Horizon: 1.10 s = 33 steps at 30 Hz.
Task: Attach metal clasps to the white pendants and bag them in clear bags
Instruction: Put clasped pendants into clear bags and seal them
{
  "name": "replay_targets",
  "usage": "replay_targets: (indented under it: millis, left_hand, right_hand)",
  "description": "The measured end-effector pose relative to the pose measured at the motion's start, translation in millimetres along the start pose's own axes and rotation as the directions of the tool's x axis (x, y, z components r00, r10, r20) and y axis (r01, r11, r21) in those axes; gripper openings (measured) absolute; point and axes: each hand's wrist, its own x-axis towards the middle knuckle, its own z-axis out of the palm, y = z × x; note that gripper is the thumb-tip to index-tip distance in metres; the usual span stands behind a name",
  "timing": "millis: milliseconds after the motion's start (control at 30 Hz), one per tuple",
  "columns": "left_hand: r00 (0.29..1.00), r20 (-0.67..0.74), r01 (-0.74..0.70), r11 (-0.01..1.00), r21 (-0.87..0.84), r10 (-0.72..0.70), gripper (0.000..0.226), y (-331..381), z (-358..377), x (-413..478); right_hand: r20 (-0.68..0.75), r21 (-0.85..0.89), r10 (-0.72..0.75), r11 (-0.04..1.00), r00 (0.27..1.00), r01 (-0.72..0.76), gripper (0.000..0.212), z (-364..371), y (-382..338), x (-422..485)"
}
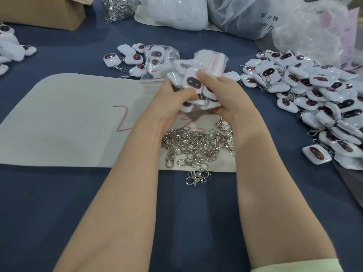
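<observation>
- Head view, and both hands are right over the white mat (74, 122), up at its far edge, busy on one clear bag (198, 79) stuffed with white pendants.
- Left hand (172, 101) has its grip wrapped round the bag's near left side, fingers curled tight under the bundle.
- Right hand (222, 95) has its grip pinched shut on the same bag, thumb on top pressing by a pendant (193, 81) with a dark oval face, fingers cupping beneath.
- The bag sits lifted just off the mat, pendants crowded inside; how many, I can't tell.
- On the mat's near right part, directly under the wrists, lies a tangled heap of metal clasps (196, 144); a few clasps (198, 176) spill past the mat's near edge onto the blue surface (59, 213).
- Right of the mat, a big pile of loose pendants (314, 99), several with clasps on them.
- Just beyond the mat's far edge, a second filled bag (159, 59) and a few stray pendants (112, 59).
- Far beyond the mat: a cardboard box (45, 10), another clasp heap (119, 6) and large plastic sacks (245, 14).
</observation>
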Motion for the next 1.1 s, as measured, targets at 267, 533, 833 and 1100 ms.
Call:
replay_targets:
  millis: [267,533,833,1100]
  left_hand:
    - [0.988,-0.151,0.002,0.989,-0.149,-0.024,0.037,-0.5,-4.4,6.7]
    - [0.997,0.037,0.077,0.976,-0.201,-0.072,0.017,0.7,-9.0,4.5]
    - [0.997,0.035,0.072,0.969,-0.238,-0.065,0.019,1.7,-7.1,2.9]
    - [0.999,-0.027,0.017,0.978,-0.21,-0.023,0.028,1.2,-3.1,2.5]
  right_hand:
    - [0.107,0.141,0.067,0.987,0.992,-0.082,0.024,2.3,-7.5,-8.2]
    - [0.047,0.275,0.085,0.957,0.995,-0.095,0.016,1.5,-8.4,-7.4]
    - [0.003,0.361,0.147,0.922,0.989,-0.138,0.03,3.8,-12.2,-9.3]
    - [0.052,0.461,0.165,0.871,0.985,-0.17,0.052,0.7,-14.7,-8.6]
